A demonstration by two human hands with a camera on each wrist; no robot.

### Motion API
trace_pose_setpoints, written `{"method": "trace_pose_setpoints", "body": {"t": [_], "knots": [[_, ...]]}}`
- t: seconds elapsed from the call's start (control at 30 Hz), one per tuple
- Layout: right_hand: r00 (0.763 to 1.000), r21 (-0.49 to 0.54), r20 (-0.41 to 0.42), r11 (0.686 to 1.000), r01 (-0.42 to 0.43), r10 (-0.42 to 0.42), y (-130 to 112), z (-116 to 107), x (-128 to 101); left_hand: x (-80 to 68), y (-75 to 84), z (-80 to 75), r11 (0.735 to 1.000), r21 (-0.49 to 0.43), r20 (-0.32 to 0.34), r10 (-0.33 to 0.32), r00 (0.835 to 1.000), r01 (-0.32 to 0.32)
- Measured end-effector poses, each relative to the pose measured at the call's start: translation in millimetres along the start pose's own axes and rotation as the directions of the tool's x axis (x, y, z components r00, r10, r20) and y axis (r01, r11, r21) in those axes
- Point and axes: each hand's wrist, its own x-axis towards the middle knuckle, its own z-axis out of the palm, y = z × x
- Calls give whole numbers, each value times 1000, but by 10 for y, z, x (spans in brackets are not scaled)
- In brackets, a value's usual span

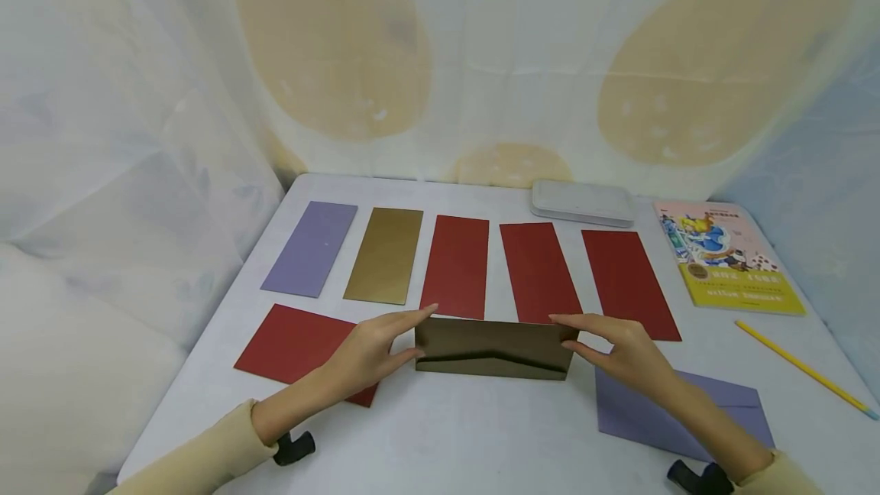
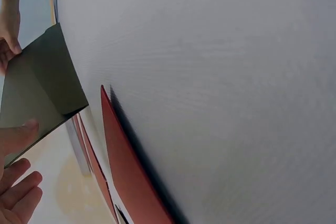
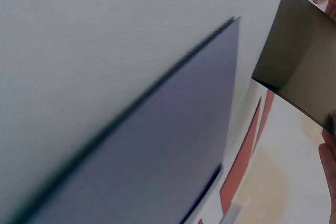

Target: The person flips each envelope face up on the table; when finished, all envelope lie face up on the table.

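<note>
A gold-brown envelope (image 1: 488, 341) is held by its two short ends between the hands, tilted up near the middle of the white table (image 1: 481, 434). My left hand (image 1: 371, 344) pinches its left end, thumb on the near face and fingers behind, as the left wrist view also shows. At the opposite end my right hand (image 1: 624, 346) has the same pinch. A dark folded line crosses the envelope's near face. Under my left forearm lies a red envelope (image 1: 296, 338). A purple envelope (image 1: 632, 411) with a flap line lies partly beneath my right forearm.
Along the back lie a purple envelope (image 1: 311, 249), a gold one (image 1: 385, 254) and three red ones, including one at the right (image 1: 629, 281). Behind them sits a pale flat case (image 1: 583, 203). A picture book (image 1: 732, 258) and a yellow pencil (image 1: 800, 367) lie at right.
</note>
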Motion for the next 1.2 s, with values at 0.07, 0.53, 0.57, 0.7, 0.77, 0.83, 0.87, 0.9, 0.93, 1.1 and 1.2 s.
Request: {"method": "trace_pose_setpoints", "body": {"t": [0.07,0.53,0.57,0.7,0.77,0.83,0.87,0.9,0.93,1.1,1.2], "knots": [[1000,0,6,1000,3,-3,24,30,-8,3,-11,9,1000,-2,2,-17,1000,17],[991,-110,108,992,-68,80,91,181,-99,-9,-69,88,970,-134,86,-191,978,201],[988,-112,122,990,-84,98,88,187,-110,-14,-70,95,966,-140,99,-204,974,217],[971,-102,181,985,-142,158,76,196,-146,-26,-77,118,950,-161,159,-243,957,268],[961,-88,215,983,-161,176,77,198,-161,-32,-81,126,943,-162,194,-257,947,289],[948,-67,256,982,-177,188,82,200,-174,-40,-88,132,939,-151,230,-271,935,310],[939,-60,279,980,-191,200,86,201,-181,-43,-88,134,934,-149,248,-282,927,325],[929,-53,303,977,-206,213,86,202,-187,-45,-87,135,931,-144,265,-292,919,337],[917,-50,328,973,-224,228,86,205,-194,-46,-86,137,926,-140,281,-301,911,349],[874,-66,404,962,-265,268,87,220,-213,-34,-80,155,918,-113,321,-328,888,380],[873,-76,408,963,-258,266,87,226,-212,-27,-83,166,922,-102,323,-325,889,374]]}}
